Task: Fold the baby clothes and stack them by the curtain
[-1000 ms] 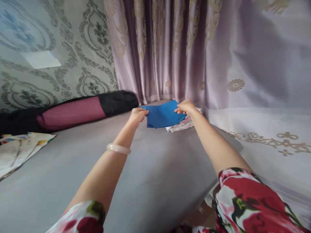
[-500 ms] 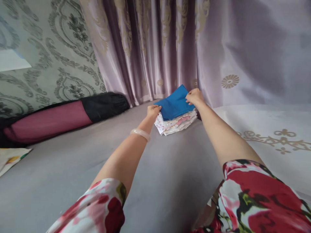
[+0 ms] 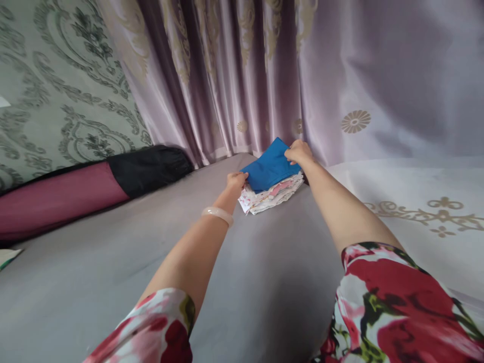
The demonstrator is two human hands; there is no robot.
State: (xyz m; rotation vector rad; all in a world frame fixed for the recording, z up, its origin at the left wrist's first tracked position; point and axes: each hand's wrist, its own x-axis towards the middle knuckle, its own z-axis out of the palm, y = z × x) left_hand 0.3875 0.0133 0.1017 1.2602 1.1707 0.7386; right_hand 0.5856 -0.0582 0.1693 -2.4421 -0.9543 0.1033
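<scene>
A folded blue cloth (image 3: 266,165) lies over a small stack of folded white and pink patterned cloths (image 3: 278,197), close to the foot of the curtain. My left hand (image 3: 237,180) pinches the blue cloth's left corner between thumb and fingers, with a pale bangle (image 3: 218,214) on that wrist. At the opposite edge, my right hand (image 3: 298,153) grips the blue cloth's right side with curled fingers. The cloth's right and far corners tilt up a little above the stack. I cannot make out what kind of garment or cloth it is.
A long pink and black bag (image 3: 94,185) lies along the patterned wall at left. Purple curtains (image 3: 227,80) hang behind the stack. The grey sheet (image 3: 260,272) spreads under everything, and a white cloth with gold embroidery (image 3: 412,181) is at right. A light cloth's corner (image 3: 7,256) shows at far left.
The view has turned slightly, so the bag and wall sit further left. Both hands keep hold of the blue cloth, whose position over the stack looks almost the same.
</scene>
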